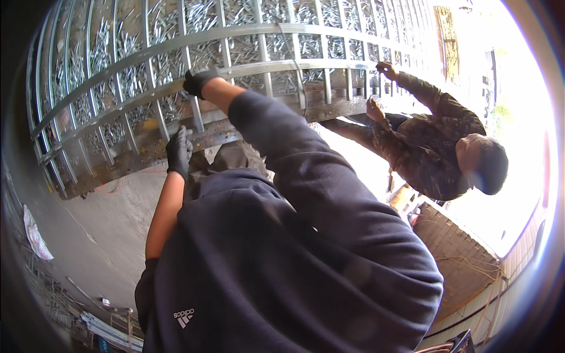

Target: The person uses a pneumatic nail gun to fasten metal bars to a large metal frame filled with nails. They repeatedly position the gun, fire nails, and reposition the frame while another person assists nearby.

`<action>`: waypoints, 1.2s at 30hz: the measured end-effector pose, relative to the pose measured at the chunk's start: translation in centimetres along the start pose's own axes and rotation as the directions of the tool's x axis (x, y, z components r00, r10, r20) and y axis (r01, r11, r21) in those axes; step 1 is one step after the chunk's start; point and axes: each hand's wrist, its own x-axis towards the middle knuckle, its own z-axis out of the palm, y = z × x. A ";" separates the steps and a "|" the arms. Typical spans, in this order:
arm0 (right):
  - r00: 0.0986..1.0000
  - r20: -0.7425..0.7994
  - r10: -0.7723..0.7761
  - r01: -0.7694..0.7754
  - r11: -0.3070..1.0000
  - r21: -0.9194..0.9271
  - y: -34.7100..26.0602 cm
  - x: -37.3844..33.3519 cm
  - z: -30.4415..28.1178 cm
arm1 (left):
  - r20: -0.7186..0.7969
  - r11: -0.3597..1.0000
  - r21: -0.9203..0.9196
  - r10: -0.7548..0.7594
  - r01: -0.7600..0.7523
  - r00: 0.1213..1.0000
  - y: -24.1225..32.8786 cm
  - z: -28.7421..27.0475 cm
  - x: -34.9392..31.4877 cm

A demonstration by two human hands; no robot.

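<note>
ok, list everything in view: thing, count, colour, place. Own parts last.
long rails: 2, silver, across the bars
bars: over a dozen, silver, crossing the rails
small metal pieces: uncountable, silver, scattered beneath the bars
table: 1, brown, under the metalwork
cable: 1, dark, draped over the rails
co-worker: 1, camouflage jacket, right side
patterned block: 1, brown, lower right
floor: 1, grey, left
sack or cloth: 1, whitish, far left
pipes: several, silvery, lower left
sweater: 1, dark navy, centre
trousers: 1 pair, olive-grey, below table edge
left hand: 1, black glove, near table edge
right hand: 1, black glove, at the lower rail
</note>
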 end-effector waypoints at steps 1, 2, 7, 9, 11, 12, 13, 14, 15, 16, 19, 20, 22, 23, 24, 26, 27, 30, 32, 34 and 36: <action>0.990 0.060 0.125 -0.135 0.970 0.204 0.6 -1.3 -0.3 | 0.034 0.999 -0.050 0.008 -0.007 0.999 0.7 0.8 -1.0; 0.995 0.083 0.062 -0.086 0.945 0.315 1.7 -3.1 -0.6 | 0.084 0.994 -0.110 -0.013 0.022 0.996 1.4 1.8 -1.6; 0.982 -0.087 -0.171 0.189 0.798 0.573 5.2 -16.4 1.5 | 0.227 0.934 -0.326 -0.070 0.143 0.971 2.5 10.6 -1.8; 0.979 -0.183 -0.091 0.163 0.889 0.428 7.7 -18.9 1.4 | 0.426 0.941 -0.232 -0.127 0.244 0.896 2.7 13.9 -1.8; 0.989 -0.137 -0.051 0.114 0.855 0.505 10.6 -20.0 1.0 | 0.414 0.946 -0.224 -0.126 0.235 0.902 2.0 17.5 -2.6; 0.996 -0.069 -0.056 0.084 0.854 0.514 12.0 -20.2 0.8 | 0.401 0.962 -0.164 -0.136 0.217 0.906 2.1 18.5 -2.8; 0.988 -0.127 -0.092 0.142 0.868 0.476 13.3 -20.9 0.8 | 0.388 0.974 -0.105 -0.145 0.200 0.910 2.2 19.5 -2.9; 0.968 -0.190 -0.163 0.231 0.874 0.427 14.2 -20.9 0.9 | 0.351 0.967 -0.072 -0.203 0.243 0.914 2.3 20.5 -2.9; 0.953 -0.232 -0.193 0.277 0.866 0.416 15.3 -21.1 1.0 | 0.390 0.966 -0.067 -0.206 0.251 0.898 2.5 21.2 -2.7; 0.936 -0.274 -0.223 0.322 0.858 0.401 16.2 -21.1 1.3 | 0.442 0.964 -0.070 -0.202 0.258 0.874 2.7 22.0 -2.4; 0.941 -0.271 -0.202 0.311 0.834 0.456 19.1 -20.7 1.9 | 0.496 0.945 -0.086 -0.234 0.315 0.836 3.1 23.0 -1.5; 0.934 -0.290 -0.208 0.327 0.825 0.460 19.6 -20.3 2.2 | 0.536 0.935 -0.116 -0.224 0.334 0.814 3.1 23.1 -1.3; 0.940 -0.314 -0.133 0.315 0.694 0.647 20.8 -20.4 2.8 | 0.542 0.918 -0.153 -0.232 0.367 0.807 2.8 23.2 -1.1; 0.941 -0.326 -0.095 0.313 0.612 0.726 21.2 -20.4 3.0 | 0.514 0.914 -0.157 -0.247 0.373 0.821 2.7 23.3 -1.0; 0.947 -0.310 -0.082 0.298 0.575 0.762 21.6 -20.3 3.1 | 0.485 0.912 -0.161 -0.260 0.377 0.835 2.6 23.4 -0.9; 0.975 -0.215 -0.060 0.213 0.536 0.817 22.0 -19.8 3.1 | 0.503 0.879 -0.228 -0.262 0.419 0.824 2.5 23.5 -0.7; 0.985 -0.167 -0.049 0.168 0.517 0.839 22.1 -19.6 2.9 | 0.496 0.886 -0.224 -0.256 0.407 0.830 2.6 23.5 -0.7; 0.971 -0.238 -0.024 0.211 0.548 0.809 22.0 -18.8 2.3 | 0.478 0.903 -0.211 -0.239 0.375 0.845 3.1 23.2 -0.9; 0.959 -0.278 0.051 0.229 0.435 0.871 21.8 -18.6 1.9 | 0.424 0.925 -0.122 -0.280 0.360 0.862 3.6 22.7 -1.3; 0.955 -0.295 0.028 0.236 0.526 0.817 21.5 -18.4 1.6 | 0.473 0.937 -0.175 -0.190 0.303 0.860 4.1 22.5 -1.9; 0.964 -0.261 0.043 0.214 0.457 0.863 21.2 -18.4 1.4 | 0.466 0.943 -0.219 -0.126 0.252 0.876 4.4 22.4 -2.3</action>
